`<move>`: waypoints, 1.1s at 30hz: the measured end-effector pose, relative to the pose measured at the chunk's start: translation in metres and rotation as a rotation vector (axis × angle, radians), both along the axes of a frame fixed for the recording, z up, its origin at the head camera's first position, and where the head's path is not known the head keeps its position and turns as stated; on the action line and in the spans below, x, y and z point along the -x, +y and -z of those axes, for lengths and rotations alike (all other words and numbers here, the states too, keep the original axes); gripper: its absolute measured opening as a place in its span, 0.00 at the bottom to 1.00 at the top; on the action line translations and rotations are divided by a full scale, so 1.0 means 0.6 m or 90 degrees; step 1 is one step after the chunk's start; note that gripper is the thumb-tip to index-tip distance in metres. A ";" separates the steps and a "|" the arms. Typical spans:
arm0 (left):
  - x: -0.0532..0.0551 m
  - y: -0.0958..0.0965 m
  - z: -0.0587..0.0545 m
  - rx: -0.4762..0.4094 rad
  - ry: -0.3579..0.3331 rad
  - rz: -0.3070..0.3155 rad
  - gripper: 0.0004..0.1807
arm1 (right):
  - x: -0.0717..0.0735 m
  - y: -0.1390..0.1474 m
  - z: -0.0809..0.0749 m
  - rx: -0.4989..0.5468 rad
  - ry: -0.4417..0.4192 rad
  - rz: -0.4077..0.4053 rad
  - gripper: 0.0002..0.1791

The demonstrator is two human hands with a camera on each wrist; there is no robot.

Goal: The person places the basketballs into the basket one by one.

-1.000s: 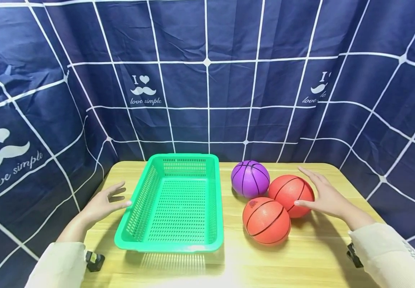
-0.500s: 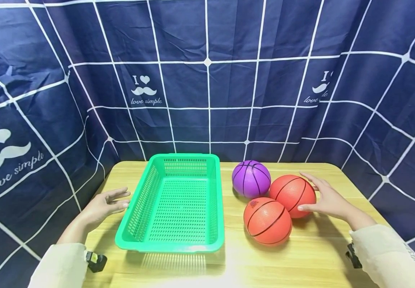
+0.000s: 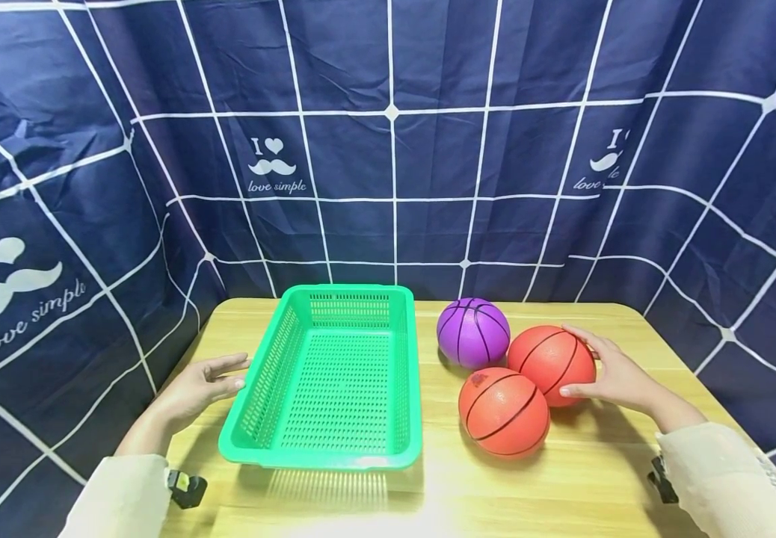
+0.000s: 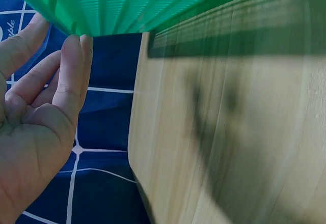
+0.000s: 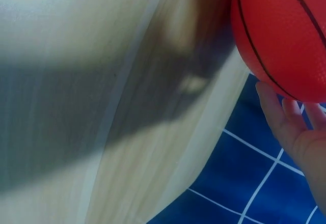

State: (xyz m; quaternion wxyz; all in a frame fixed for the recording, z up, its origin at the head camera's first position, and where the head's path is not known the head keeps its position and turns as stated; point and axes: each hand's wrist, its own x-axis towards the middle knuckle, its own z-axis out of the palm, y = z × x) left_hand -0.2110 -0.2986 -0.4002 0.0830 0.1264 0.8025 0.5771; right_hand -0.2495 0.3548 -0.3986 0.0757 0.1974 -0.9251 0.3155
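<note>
In the head view my left hand (image 3: 193,392) is at the left side of a green plastic basket (image 3: 415,403), fingers extended. Its fingertips meet the basket's wall (image 4: 117,10) in the left wrist view; firm contact is hard to tell. On the right, my right hand (image 3: 620,377) holds the side of a red basketball (image 3: 549,359), thumb in front and fingers behind. The right wrist view shows fingertips against this red basketball (image 5: 285,35). A second red basketball (image 3: 504,415) sits nearer me, and a purple basketball (image 3: 472,332) farther back; the balls are close together.
All stand on a light wooden table (image 3: 442,493) with rounded far corners. Dark blue curtains (image 3: 428,164) with white grid lines enclose the back and both sides. The basket's slotted floor (image 3: 334,396) shows.
My right hand has moved in and its fingers have closed around the side of the farther red basketball. My left fingers have straightened toward the basket's left rim. Balls and basket stay in place.
</note>
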 end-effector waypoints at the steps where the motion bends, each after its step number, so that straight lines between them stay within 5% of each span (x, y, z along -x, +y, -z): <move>1: 0.000 0.001 0.001 -0.004 -0.002 0.003 0.34 | 0.000 0.000 0.000 0.001 -0.002 0.003 0.56; 33: 0.009 0.013 -0.023 0.062 -0.015 0.030 0.28 | 0.003 0.008 0.002 0.052 0.038 0.048 0.54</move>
